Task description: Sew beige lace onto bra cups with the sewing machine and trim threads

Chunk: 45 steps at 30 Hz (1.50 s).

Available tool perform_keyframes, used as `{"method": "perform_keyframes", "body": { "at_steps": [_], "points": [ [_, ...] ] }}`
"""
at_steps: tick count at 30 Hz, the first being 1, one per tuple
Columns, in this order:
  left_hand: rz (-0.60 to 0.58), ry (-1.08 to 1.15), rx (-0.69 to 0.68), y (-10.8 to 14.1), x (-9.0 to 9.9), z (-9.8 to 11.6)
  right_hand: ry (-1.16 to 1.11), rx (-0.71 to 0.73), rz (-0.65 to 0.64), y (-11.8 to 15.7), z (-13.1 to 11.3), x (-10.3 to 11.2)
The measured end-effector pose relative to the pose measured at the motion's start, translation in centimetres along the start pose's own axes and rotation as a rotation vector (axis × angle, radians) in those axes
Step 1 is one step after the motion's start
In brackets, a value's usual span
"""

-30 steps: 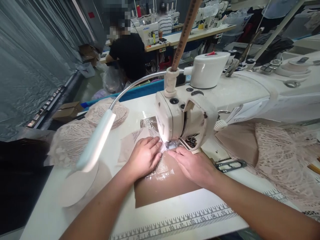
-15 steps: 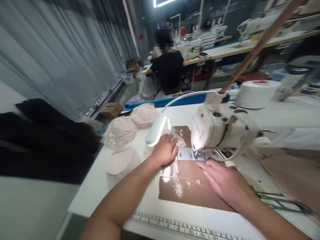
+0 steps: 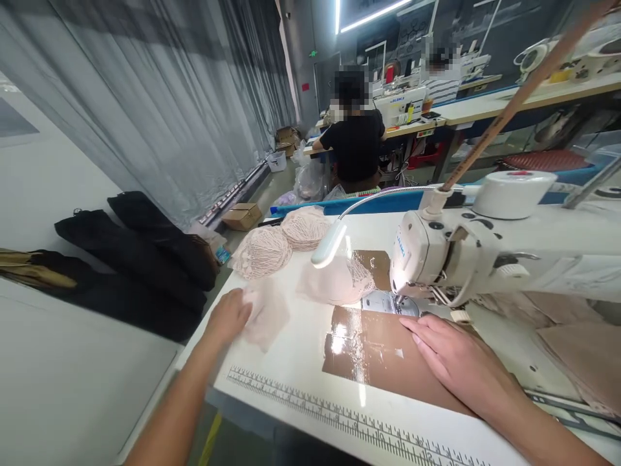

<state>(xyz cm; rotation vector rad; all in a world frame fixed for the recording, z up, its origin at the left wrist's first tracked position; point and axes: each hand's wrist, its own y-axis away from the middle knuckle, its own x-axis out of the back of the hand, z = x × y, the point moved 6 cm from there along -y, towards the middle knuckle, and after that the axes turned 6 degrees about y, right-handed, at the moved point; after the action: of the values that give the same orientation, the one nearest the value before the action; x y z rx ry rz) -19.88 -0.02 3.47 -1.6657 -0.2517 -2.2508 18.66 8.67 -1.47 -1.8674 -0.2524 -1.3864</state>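
Left hand (image 3: 228, 318): fingers bent, tips on the near-left edge of my sheer fabric piece (image 3: 266, 317), which lies flat on the table (image 3: 301, 349); whether they pinch it, I cannot tell.
Right hand (image 3: 451, 356): fingers extended, close together, gripping nothing, laid on the brown sheet (image 3: 378, 353) just beside the needle plate (image 3: 381, 301).
Lace-edged piece (image 3: 334, 281): between my hands, touching neither.
Lace stacks (image 3: 264, 252): beyond my left fingers.

Left hand (image 3: 227, 316) curls loosely; right hand (image 3: 453, 353) lies flatter (palm down).
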Motion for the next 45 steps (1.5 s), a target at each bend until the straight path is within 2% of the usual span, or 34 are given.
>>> {"method": "perform_keyframes", "body": {
  "at_steps": [2, 4, 6, 7, 9, 12, 14, 17, 19, 22, 24, 26, 29, 32, 34, 36, 40, 45],
  "points": [
    [-0.101, 0.205, -0.049, 2.3, -1.0, 0.2, 0.002, 0.005, -0.054, -0.1, -0.1, -0.1],
    [-0.331, 0.641, -0.100, 4.4, -2.2, 2.7, -0.005, -0.004, -0.105, -0.2, -0.3, -0.1],
    [-0.614, 0.969, -0.194, 5.7, -3.1, 7.2, -0.033, -0.032, -0.134, -0.3, -0.3, 0.2],
    [-0.733, 1.037, -0.270, 5.9, -3.4, 9.7, -0.062, -0.055, -0.136, -0.3, -0.3, 0.5],
    [-0.875, 0.982, -0.421, 5.6, -4.5, 14.5, -0.163, -0.122, -0.112, -0.3, -0.2, 1.2],
    [-0.765, 0.720, -0.513, 3.0, -7.1, 19.4, -0.345, -0.188, -0.044, -0.2, 0.1, 2.5],
    [-0.716, 0.623, -0.511, 1.6, -9.0, 21.3, -0.414, -0.132, -0.050, -0.1, -0.3, 3.0],
    [-0.686, 0.595, -0.486, 0.0, -10.8, 22.1, -0.376, 0.004, -0.151, 0.0, -1.4, 2.8],
    [-0.654, 0.625, -0.458, -0.9, -11.2, 21.8, -0.310, 0.024, -0.211, 0.0, -1.7, 2.2],
    [-0.661, 0.696, -0.429, -1.6, -11.3, 21.4, -0.260, 0.024, -0.225, 0.0, -1.9, 1.6],
    [-0.747, 0.783, -0.424, -1.6, -11.5, 21.8, -0.246, 0.042, -0.207, 0.0, -1.9, 1.5],
    [-0.891, 0.948, -0.385, -1.2, -11.7, 22.7, -0.241, 0.059, -0.193, 0.0, -1.9, 1.5],
    [-1.111, 1.184, -0.210, -0.8, -12.2, 23.9, -0.246, 0.062, -0.199, 0.0, -1.9, 1.4],
    [-1.223, 1.226, -0.077, -0.9, -12.6, 24.3, -0.250, 0.046, -0.230, -0.1, -1.8, 1.4],
    [-1.248, 1.179, -0.089, -1.4, -12.7, 24.1, -0.244, 0.038, -0.246, -0.1, -1.8, 1.3],
    [-1.168, 1.010, -0.185, -2.2, -12.7, 23.5, -0.224, 0.024, -0.251, -0.1, -1.8, 1.4],
    [-0.817, 0.535, -0.457, -3.5, -12.4, 22.8, -0.184, -0.031, -0.270, -0.1, -1.6, 1.3],
    [-0.728, 0.396, -0.595, -3.1, -12.6, 23.8, -0.102, -0.083, -0.253, -0.5, -1.1, 1.5]
  ]
}}
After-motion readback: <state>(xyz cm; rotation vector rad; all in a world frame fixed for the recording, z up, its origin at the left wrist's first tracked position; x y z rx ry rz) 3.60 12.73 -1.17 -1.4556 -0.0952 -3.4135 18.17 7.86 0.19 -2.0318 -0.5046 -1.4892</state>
